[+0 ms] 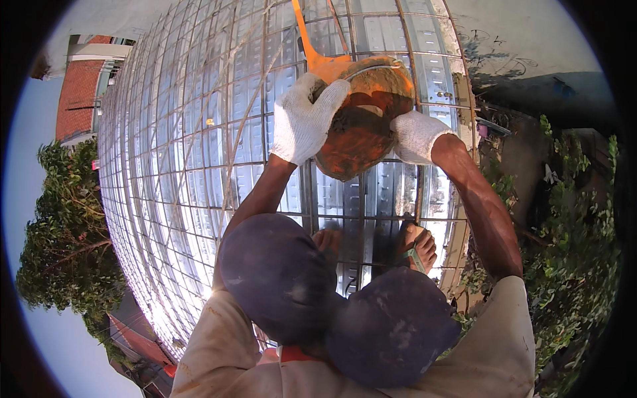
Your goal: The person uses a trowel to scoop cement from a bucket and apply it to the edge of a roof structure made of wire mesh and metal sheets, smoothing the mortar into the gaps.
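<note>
A dirt-caked orange vessel, which looks like a bucket [355,142], is held in front of me over a steel grid. My left hand [305,116], in a white knitted glove, is closed on its left side, with the thumb toward the middle. On the opposite side, my gloved right hand [417,137] presses in with its fingers curled and partly hidden. A thin, pale curved wire, like a handle [375,68], crosses its far part. From the far side an orange strip [305,33] runs up to it; I cannot tell whether they are joined.
Crossed steel bars [252,136] lie over shiny ribbed metal decking [199,156]. My dark-clad knees [279,272] are bent close to me, with a sandalled foot [418,247] on the grid. A concrete edge [464,86] borders the right, with leafy plants [564,245] beyond.
</note>
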`<state>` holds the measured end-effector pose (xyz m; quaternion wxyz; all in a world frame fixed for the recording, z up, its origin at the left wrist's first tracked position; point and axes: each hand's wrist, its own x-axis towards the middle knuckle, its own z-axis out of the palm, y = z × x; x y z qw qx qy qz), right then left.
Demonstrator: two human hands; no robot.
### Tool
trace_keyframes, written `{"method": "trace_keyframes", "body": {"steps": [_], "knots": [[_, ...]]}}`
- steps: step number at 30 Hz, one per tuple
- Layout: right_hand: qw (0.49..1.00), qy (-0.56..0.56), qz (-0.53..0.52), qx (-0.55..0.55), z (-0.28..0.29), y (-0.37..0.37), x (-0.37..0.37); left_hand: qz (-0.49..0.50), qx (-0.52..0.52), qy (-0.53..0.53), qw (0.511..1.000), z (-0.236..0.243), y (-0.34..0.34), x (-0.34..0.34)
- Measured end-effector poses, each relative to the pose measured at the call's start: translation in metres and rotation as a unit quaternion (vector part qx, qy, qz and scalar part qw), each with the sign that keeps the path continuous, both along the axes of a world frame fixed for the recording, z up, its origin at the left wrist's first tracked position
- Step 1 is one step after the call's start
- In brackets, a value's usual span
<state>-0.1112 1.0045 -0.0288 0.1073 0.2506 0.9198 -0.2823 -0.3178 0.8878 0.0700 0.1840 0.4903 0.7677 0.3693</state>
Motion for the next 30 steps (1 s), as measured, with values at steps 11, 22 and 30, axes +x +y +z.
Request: {"method": "trace_keyframes", "body": {"steps": [11,22,30], "knots": [[0.964,0.162,-0.041,-0.209,-0.027,-0.056,0.001,0.037,0.013,-0.001,0.999,-0.008,-0.005,0.003],[0.851,0.162,-0.219,-0.449,0.042,-0.077,0.027,0.063,0.062,0.05,0.995,-0.012,0.008,-0.01],[0.774,0.226,-0.331,-0.49,0.049,-0.062,0.101,0.117,0.085,-0.161,0.976,-0.012,0.011,-0.014]]}}
